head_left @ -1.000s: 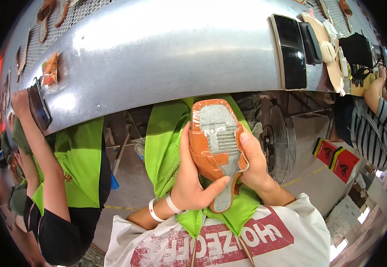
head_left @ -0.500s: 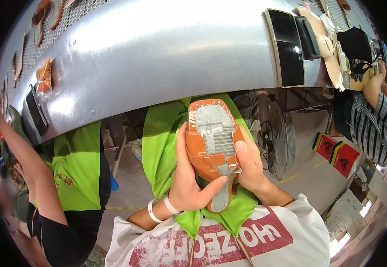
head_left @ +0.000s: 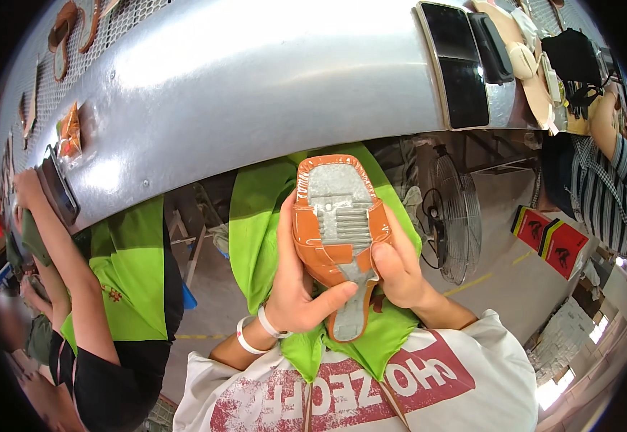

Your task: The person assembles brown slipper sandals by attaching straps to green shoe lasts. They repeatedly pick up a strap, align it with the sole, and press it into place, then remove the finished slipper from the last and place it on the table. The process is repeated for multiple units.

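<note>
Over my lap, I hold a brown sandal (head_left: 343,223) with its grey underside facing up. Brown leather straps fold over the edges of that underside, and its narrow heel end points toward my body. My left hand (head_left: 293,297) grips the left side, thumb lying across the narrow part. On the opposite side, my right hand (head_left: 400,272) wraps round the edge with its thumb pressed near the strap's end. Most of the fingers of both hands are hidden beneath the sandal.
Ahead runs a metal table (head_left: 256,79) with a folding phone (head_left: 457,68) and a dark case (head_left: 491,49). At left lie an orange packet (head_left: 70,133) and another phone (head_left: 55,187). A floor fan (head_left: 454,216) stands below. Co-workers sit on both sides.
The sandal and both hands have shifted slightly left in the picture. At the left, a co-worker's hand has moved close to the phone at the table's edge.
</note>
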{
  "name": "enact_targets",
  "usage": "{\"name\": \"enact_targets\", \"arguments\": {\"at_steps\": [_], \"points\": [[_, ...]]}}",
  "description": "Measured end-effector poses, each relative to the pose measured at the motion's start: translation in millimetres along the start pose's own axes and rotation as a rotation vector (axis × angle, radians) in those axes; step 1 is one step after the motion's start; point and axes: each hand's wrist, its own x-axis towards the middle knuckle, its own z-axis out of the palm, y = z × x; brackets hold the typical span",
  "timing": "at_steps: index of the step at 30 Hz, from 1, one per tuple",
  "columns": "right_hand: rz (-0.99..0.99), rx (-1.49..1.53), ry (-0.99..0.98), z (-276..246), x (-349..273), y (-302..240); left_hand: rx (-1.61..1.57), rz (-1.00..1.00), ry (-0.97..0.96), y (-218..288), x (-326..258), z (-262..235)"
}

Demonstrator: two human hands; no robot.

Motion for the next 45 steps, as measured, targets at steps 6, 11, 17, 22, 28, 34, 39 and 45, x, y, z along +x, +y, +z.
{"name": "enact_targets", "arguments": {"at_steps": [6, 11, 17, 22, 28, 34, 39, 45], "points": [[0.004, 0.081, -0.185, -19, 1, 0, -0.027, 0.012, -0.038, -1, 3, -3], [-0.057, -0.088, -0.092, -12, -2, 2, -0.001, -0.013, -0.013, 0, 3, -2], [0.065, 0.129, -0.209, -23, 4, -9, -0.059, -0.008, -0.049, -1, 3, -8], [-0.023, -0.015, -0.192, -25, 6, -3, -0.038, -0.014, -0.047, -2, 4, -10], [-0.023, -0.024, -0.134, -20, 5, -9, -0.02, 0.016, -0.056, -2, 6, -9], [-0.006, -0.031, -0.134, -21, 7, -9, -0.047, 0.009, -0.047, -1, 6, -9], [-0.048, -0.102, -0.169, -22, 9, -11, -0.071, 0.013, -0.031, -1, 7, -8], [-0.072, -0.124, -0.152, -19, 8, -13, -0.049, 0.048, -0.104, -7, 6, -18]]}}
